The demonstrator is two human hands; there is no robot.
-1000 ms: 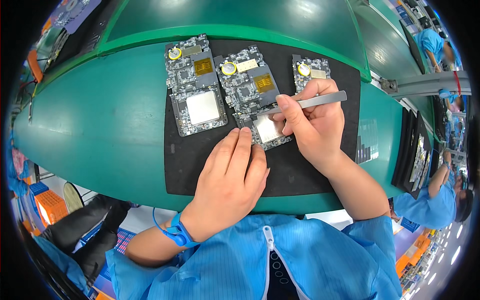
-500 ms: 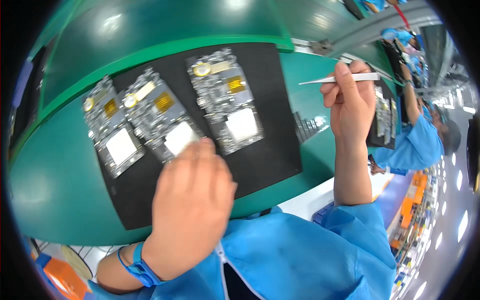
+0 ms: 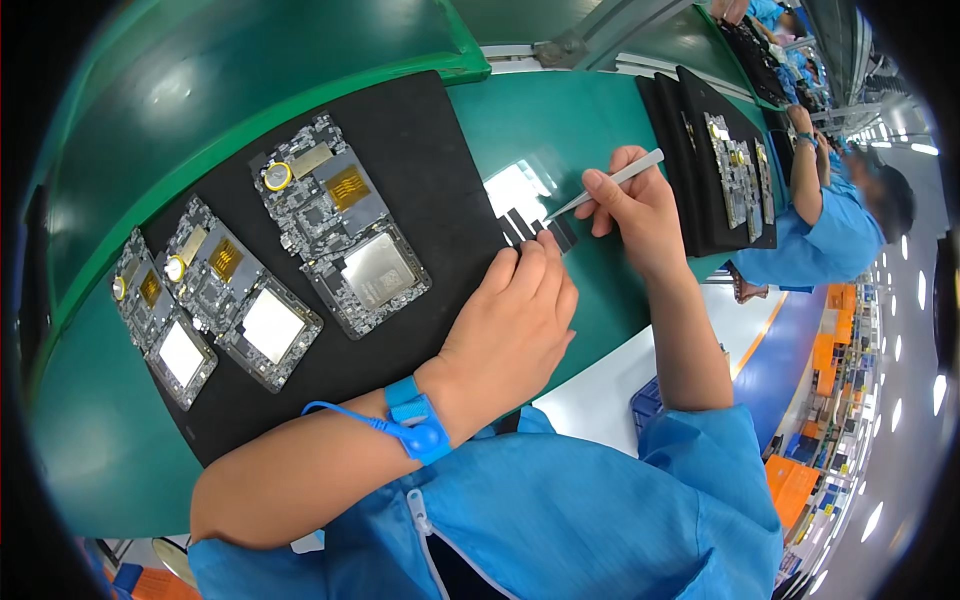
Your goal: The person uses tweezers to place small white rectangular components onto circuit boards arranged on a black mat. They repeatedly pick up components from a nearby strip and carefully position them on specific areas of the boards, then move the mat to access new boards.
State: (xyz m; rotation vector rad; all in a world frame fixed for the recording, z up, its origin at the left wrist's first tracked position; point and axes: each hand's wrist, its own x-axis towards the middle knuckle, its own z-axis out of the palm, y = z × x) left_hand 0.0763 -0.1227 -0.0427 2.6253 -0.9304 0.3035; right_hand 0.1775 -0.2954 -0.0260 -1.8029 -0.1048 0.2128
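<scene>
My right hand (image 3: 640,215) is closed on pale tweezers (image 3: 620,178), whose tip points down-left to a small group of dark strips (image 3: 528,228) on the green tabletop. My left hand (image 3: 515,325) is palm down with fingers reaching forward, fingertips at the near edge of these strips; whether they press on one is hidden. A blue wrist strap (image 3: 420,430) with a cord is around my left wrist. To the left, three circuit boards (image 3: 325,215), (image 3: 240,290), (image 3: 160,315) lie on a black mat (image 3: 420,160), each with a bright metal square and a gold-coloured patch.
Black sheets (image 3: 670,150) stand at the right, with more circuit boards (image 3: 735,180) on them. A green raised edge (image 3: 240,140) runs along the far side of the table. Beyond on the right, a co-worker in a blue sleeve (image 3: 835,225) sits near orange bins (image 3: 790,490).
My left hand has moved right, from the middle board to the dark strips. My right hand with the tweezers has come down and left toward them. The view has shifted right.
</scene>
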